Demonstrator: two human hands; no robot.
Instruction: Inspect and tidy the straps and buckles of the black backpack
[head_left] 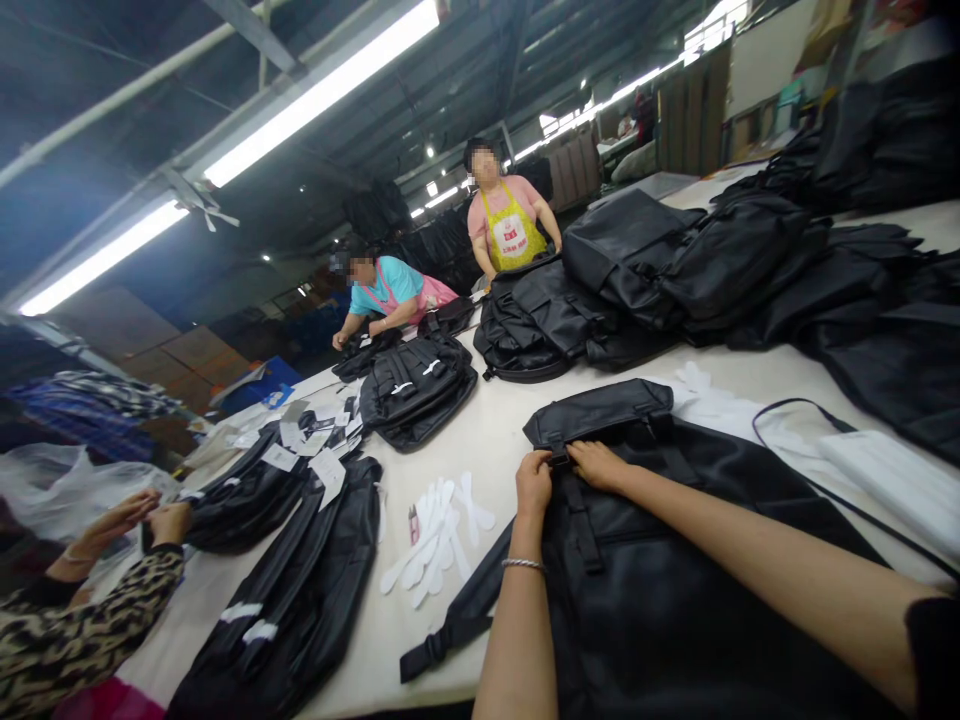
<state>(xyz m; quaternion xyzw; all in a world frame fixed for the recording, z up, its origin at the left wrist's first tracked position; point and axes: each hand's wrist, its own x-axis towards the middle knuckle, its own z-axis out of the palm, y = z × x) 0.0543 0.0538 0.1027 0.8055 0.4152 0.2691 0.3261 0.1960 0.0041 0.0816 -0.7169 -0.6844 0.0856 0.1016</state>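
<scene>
A large black backpack [675, 600] lies on the table right in front of me, its top flap [600, 415] pointing away. My left hand [534, 482] pinches the black buckle [559, 456] on the flap's strap from the left side. From the right, the fingers of my right hand [596, 465] press on the same buckle and strap. Below the buckle a strap end [585, 535] hangs down the bag's front. A padded shoulder strap [457, 630] sticks out to the left onto the table.
White paper strips [431, 540] and small pink snippers [413, 524] lie left of the bag. More black backpacks [300, 590] and piled bags [630, 270] surround it. A co-worker's hands [142, 515] work at left; two people stand across the table [495, 375].
</scene>
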